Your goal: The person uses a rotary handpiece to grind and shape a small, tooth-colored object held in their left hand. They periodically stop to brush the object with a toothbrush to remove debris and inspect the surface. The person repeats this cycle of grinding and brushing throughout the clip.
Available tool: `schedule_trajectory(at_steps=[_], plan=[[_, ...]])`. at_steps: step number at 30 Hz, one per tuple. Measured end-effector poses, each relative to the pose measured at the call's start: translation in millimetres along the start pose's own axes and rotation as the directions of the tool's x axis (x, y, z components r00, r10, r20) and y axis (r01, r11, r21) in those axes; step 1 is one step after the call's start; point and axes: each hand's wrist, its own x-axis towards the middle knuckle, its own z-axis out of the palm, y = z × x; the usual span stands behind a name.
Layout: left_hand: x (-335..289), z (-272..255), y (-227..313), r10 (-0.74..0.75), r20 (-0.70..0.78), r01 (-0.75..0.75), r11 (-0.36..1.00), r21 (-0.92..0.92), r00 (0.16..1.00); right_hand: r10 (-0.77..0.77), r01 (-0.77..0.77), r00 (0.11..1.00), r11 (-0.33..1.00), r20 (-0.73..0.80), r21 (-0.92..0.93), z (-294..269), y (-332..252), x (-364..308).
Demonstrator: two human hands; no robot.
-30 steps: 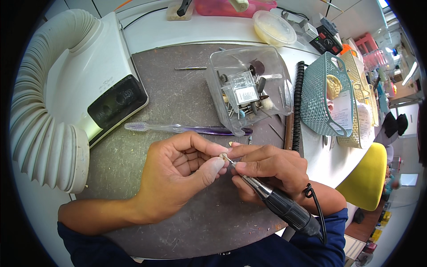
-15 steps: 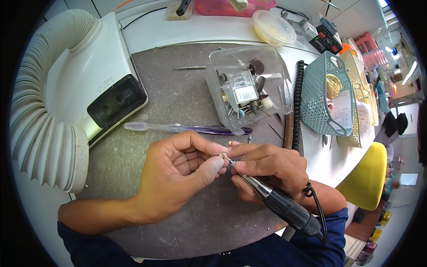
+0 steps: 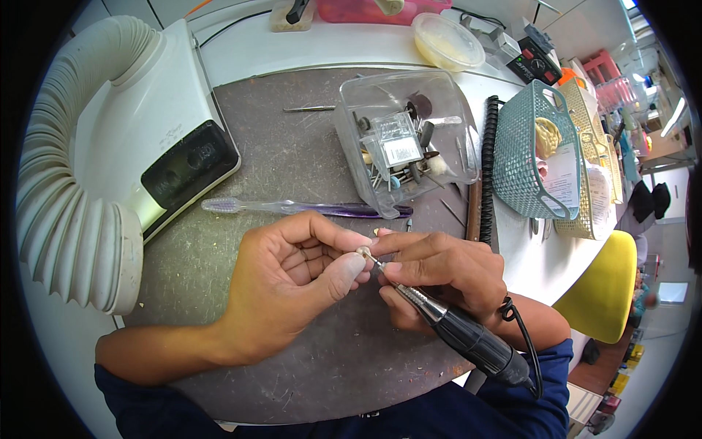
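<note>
Between the thumb and forefinger of my left hand (image 3: 289, 282) is a small pale dental crown (image 3: 363, 252), mostly covered by the fingertips. The thumb tip is dusted white. My right hand (image 3: 446, 274) grips a black and silver rotary handpiece (image 3: 475, 340) like a pen, its slim metal tip meeting the crown. Fingertips of both hands come together around that spot. What the right hand's lower fingers touch is partly hidden. Just beyond the hands, a clear and purple toothbrush (image 3: 307, 209) lies across the grey work mat (image 3: 278, 161).
A clear plastic box (image 3: 351, 146) of burs and polishing wheels stands beyond the hands. At left sits a white suction unit (image 3: 175, 88) with a ribbed hose (image 3: 55, 197). Right of the box are a coiled black cord (image 3: 488, 168) and a teal basket (image 3: 523, 172). A metal instrument (image 3: 308, 109) lies farther back.
The whole view has shifted very slightly. Between my left fingertips the crown appears turned a little, with more of its pale surface showing. Both grips stay the same.
</note>
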Motion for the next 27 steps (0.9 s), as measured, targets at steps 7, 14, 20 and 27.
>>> schedule_trajectory(at_steps=[7,14,20,27], plan=[[-0.3,-0.6,0.3,0.008,0.012,-0.008,1.0,0.014,1.0,0.026,-0.025,0.999,0.998,-0.019,0.058,0.8,-0.5,-3.5],[0.2,-0.6,-0.4,0.007,0.014,-0.007,1.0,0.006,1.0,0.032,-0.03,0.999,0.998,-0.026,0.052,2.5,0.2,-4.9],[-0.2,-1.3,-0.8,0.013,0.012,-0.013,1.0,0.015,1.0,0.024,-0.023,1.0,0.999,-0.011,0.041,2.2,-0.5,-3.4],[-0.3,-1.6,-1.6,0.012,0.014,-0.012,1.0,0.014,1.0,0.021,-0.02,1.0,0.998,-0.013,0.051,1.4,-0.1,-2.9]])
